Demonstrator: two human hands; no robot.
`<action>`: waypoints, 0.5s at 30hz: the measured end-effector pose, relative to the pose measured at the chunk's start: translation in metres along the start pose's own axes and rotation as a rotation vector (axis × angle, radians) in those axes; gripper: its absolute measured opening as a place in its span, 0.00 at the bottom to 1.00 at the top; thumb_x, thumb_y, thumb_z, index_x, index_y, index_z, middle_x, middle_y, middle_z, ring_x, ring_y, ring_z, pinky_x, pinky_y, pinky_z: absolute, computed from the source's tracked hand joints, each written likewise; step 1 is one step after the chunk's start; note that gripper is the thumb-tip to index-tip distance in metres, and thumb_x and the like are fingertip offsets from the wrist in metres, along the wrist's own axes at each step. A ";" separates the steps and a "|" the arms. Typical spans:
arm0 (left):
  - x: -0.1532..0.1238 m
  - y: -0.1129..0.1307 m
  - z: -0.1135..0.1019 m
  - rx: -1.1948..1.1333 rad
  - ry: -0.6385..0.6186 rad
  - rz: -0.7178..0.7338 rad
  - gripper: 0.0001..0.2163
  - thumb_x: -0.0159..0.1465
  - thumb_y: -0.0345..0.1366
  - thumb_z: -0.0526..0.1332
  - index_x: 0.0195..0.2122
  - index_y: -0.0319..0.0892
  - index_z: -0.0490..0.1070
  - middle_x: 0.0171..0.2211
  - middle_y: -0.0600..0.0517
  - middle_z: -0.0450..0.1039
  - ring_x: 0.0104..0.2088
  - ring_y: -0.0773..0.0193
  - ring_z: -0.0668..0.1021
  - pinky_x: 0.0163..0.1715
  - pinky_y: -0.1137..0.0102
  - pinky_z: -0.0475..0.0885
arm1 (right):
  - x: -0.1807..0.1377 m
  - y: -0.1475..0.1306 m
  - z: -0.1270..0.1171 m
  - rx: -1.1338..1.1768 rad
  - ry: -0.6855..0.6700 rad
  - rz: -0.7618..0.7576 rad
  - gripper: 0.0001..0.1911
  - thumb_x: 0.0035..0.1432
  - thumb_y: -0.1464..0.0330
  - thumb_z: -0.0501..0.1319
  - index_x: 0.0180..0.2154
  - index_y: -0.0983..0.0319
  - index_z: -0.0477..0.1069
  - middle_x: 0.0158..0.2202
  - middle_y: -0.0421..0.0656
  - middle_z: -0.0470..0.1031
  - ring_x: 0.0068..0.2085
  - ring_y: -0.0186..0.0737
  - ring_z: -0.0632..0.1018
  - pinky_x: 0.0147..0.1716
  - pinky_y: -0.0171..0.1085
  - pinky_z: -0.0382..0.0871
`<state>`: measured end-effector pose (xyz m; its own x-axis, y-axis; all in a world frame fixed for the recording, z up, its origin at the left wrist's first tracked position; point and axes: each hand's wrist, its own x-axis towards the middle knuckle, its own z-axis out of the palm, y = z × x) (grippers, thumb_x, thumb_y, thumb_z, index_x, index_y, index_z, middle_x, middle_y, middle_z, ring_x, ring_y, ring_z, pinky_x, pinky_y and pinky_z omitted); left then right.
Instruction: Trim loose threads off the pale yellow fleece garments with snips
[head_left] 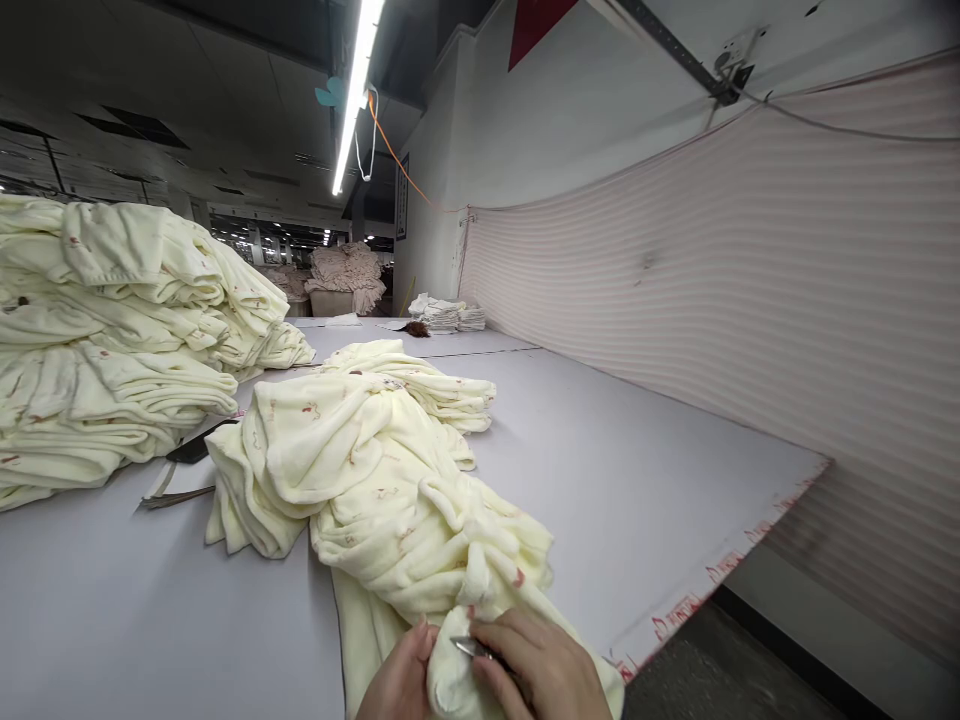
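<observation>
Pale yellow fleece garments [390,500] with small reddish prints lie bunched across the table in front of me. At the bottom of the view, my left hand [401,675] is closed on a gathered edge of the nearest garment. Close beside it, my right hand [544,660] grips a pair of thread snips [470,648], their metal tip pointing left over the cloth. Most of the snips' body is hidden under my fingers. The tip lies against or just above the fabric; I cannot tell which.
A tall stack of folded yellow garments [112,350] stands at the left. A dark flat object [201,442] and papers [176,482] lie beside it. White folded cloths [442,312] and a brown tuft [417,328] are at the far end of the table [600,430]. Striped cloth [675,270] covers the right wall.
</observation>
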<state>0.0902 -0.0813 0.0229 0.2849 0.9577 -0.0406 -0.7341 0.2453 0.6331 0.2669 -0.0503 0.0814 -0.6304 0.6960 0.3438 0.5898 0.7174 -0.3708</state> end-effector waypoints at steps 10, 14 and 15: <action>-0.002 0.015 -0.013 0.145 0.108 -0.079 0.13 0.55 0.44 0.67 0.29 0.37 0.79 0.26 0.47 0.80 0.31 0.59 0.80 0.36 0.69 0.69 | 0.016 0.024 -0.008 0.375 0.022 0.212 0.09 0.60 0.62 0.60 0.39 0.57 0.76 0.38 0.42 0.76 0.41 0.43 0.78 0.43 0.38 0.71; -0.003 0.019 -0.011 0.101 0.059 -0.085 0.14 0.56 0.43 0.66 0.35 0.36 0.80 0.29 0.44 0.81 0.35 0.55 0.80 0.43 0.64 0.70 | 0.002 0.029 -0.009 0.406 0.003 0.169 0.14 0.61 0.59 0.58 0.44 0.56 0.76 0.43 0.46 0.78 0.49 0.47 0.76 0.50 0.42 0.68; -0.003 0.019 -0.009 0.096 0.055 -0.087 0.14 0.57 0.43 0.66 0.35 0.36 0.80 0.30 0.44 0.81 0.35 0.54 0.80 0.44 0.64 0.70 | -0.003 0.027 -0.008 0.366 -0.012 0.156 0.14 0.62 0.58 0.58 0.46 0.56 0.75 0.43 0.46 0.77 0.48 0.46 0.77 0.48 0.40 0.70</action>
<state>0.0702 -0.0781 0.0278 0.3090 0.9408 -0.1393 -0.6448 0.3149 0.6964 0.2889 -0.0327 0.0771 -0.5549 0.7935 0.2498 0.4614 0.5434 -0.7013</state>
